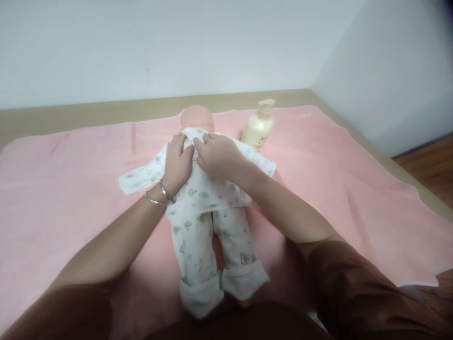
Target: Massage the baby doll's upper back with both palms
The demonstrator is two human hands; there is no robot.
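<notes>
A baby doll lies on its back, head away from me, in a white printed baby shirt and matching trousers with turned-up cuffs. My left hand, with bracelets at the wrist, is closed on the shirt at the upper chest, just under the neck. Beside it, my right hand has curled fingers pinching the shirt's front near the collar. The two thumbs almost meet over the chest. What lies beneath my fingers is hidden. Both shirt sleeves stretch out sideways.
A pale yellow pump bottle stands to the right of the doll's head. Pink cloth covers the tan padded surface, which meets a white wall behind. Wooden floor shows at the right.
</notes>
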